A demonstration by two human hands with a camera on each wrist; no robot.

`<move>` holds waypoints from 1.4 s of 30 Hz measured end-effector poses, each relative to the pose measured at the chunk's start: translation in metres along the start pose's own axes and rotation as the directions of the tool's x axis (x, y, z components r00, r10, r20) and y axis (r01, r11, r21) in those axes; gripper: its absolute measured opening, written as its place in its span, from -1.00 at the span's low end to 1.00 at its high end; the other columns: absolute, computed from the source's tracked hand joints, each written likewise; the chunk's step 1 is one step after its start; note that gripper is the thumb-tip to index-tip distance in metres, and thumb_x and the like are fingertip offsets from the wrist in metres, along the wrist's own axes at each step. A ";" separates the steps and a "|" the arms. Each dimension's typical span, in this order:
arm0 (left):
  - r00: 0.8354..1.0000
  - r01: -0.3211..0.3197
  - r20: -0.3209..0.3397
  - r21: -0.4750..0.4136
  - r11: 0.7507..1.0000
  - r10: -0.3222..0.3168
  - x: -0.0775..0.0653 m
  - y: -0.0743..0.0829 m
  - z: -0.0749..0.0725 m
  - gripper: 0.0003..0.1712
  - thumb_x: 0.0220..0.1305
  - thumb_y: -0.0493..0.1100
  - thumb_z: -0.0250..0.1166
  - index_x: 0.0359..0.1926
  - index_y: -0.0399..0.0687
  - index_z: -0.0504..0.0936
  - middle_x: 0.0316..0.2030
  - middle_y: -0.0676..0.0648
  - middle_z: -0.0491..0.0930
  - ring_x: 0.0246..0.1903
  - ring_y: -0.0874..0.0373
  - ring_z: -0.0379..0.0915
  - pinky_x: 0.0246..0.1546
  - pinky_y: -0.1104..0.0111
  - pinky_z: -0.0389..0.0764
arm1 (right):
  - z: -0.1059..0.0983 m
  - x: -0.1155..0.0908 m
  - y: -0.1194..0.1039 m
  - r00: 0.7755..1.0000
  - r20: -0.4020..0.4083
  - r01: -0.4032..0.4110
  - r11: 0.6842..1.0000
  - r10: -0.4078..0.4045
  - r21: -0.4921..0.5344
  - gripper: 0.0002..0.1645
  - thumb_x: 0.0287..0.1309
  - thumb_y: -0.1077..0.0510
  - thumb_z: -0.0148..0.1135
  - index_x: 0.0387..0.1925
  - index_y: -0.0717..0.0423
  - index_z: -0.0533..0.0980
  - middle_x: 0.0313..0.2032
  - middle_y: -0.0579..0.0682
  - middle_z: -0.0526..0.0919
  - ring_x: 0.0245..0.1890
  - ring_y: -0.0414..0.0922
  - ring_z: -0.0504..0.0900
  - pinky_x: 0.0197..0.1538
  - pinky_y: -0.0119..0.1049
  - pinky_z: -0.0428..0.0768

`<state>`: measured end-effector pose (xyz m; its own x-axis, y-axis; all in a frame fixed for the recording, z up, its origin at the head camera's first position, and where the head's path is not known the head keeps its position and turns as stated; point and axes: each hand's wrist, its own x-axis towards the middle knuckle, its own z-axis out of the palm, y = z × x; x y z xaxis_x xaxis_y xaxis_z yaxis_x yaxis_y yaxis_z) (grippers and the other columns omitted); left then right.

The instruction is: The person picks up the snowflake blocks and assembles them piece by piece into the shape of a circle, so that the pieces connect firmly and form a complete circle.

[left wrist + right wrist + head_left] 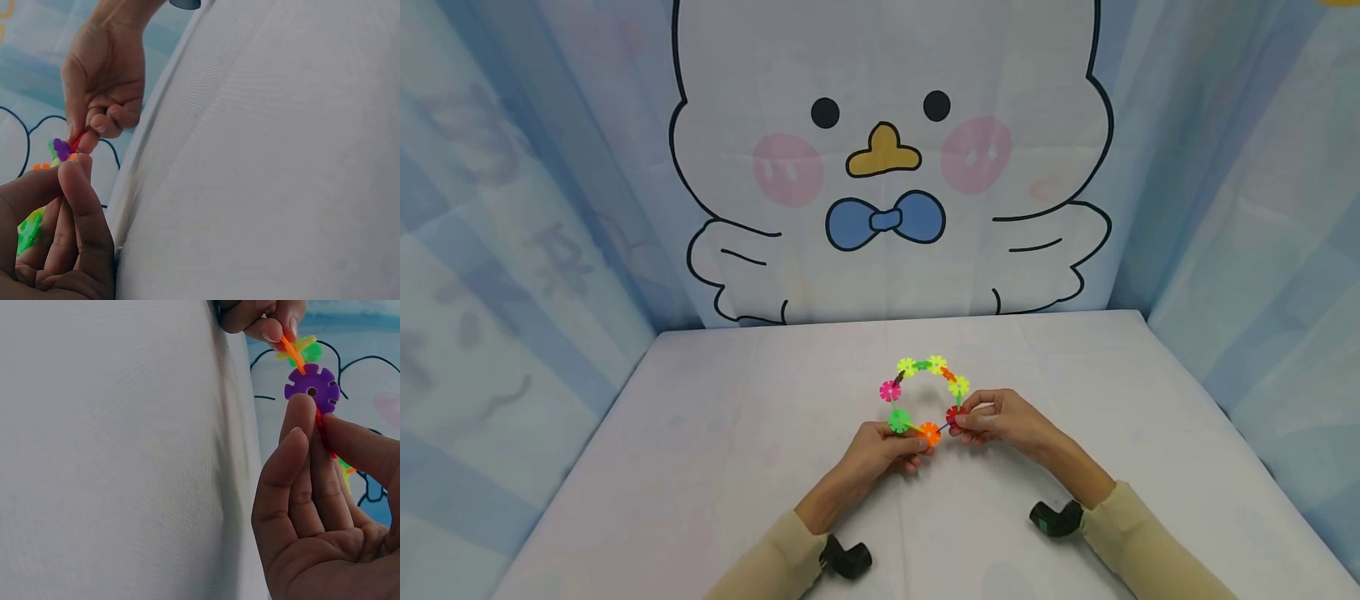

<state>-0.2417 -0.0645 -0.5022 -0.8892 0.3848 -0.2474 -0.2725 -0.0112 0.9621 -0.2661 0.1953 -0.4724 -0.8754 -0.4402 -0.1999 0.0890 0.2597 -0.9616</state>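
A ring of notched plastic discs (937, 364), joined edge to edge in several colours, is held up over the table. My left hand (880, 454) pinches its orange disc (930, 433) between thumb and fingers, beside a green disc (899, 421). On the other side, my right hand (1011, 423) pinches the red disc (953, 415). Between the two hands sits a purple disc (312, 389), seen flat in the right wrist view, with the orange and red discs meeting its edge. Fingers hide part of the red and orange discs.
A white cloth covers the table (737, 433). Behind it hangs a curtain (887, 275) printed with a cartoon bird, and blue curtains (512, 292) flank both sides. Black wrist devices (847, 558) stick out below both sleeves.
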 end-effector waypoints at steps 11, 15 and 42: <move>1.000 -0.004 0.004 -0.008 1.000 0.004 -0.001 0.000 -0.001 -0.71 0.35 -0.27 0.44 -0.06 -0.48 0.75 -0.30 -0.13 0.85 -0.48 0.31 0.64 -0.34 0.50 0.71 | 0.000 0.000 0.000 1.000 0.017 -0.016 0.999 0.017 -0.037 -0.77 0.40 0.15 0.37 -0.17 0.28 0.57 -0.23 0.16 0.87 -0.37 -0.20 0.73 -0.22 -0.34 0.71; 1.000 -0.004 0.007 0.000 1.000 0.004 -0.001 -0.001 -0.001 -0.72 0.35 -0.27 0.45 -0.07 -0.47 0.76 -0.29 -0.16 0.85 -0.49 0.33 0.63 -0.34 0.50 0.71 | 0.000 -0.001 0.001 1.000 0.025 -0.004 0.999 0.005 -0.039 -0.76 0.40 0.16 0.37 -0.16 0.30 0.55 -0.24 0.14 0.87 -0.37 -0.20 0.74 -0.22 -0.34 0.71; 1.000 0.003 -0.013 0.025 1.000 -0.002 -0.002 0.002 -0.001 -0.71 0.34 -0.23 0.46 -0.07 -0.43 0.78 -0.29 -0.14 0.85 -0.51 0.33 0.60 -0.36 0.49 0.69 | 0.002 0.003 0.007 1.000 0.030 -0.002 1.000 0.002 -0.014 -0.76 0.36 0.15 0.41 -0.22 0.25 0.55 -0.29 0.12 0.87 -0.44 -0.21 0.73 -0.27 -0.37 0.68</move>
<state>-0.2408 -0.0660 -0.4998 -0.8932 0.3730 -0.2510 -0.2654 0.0132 0.9640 -0.2669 0.1940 -0.4796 -0.8608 -0.4649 -0.2073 0.0838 0.2722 -0.9586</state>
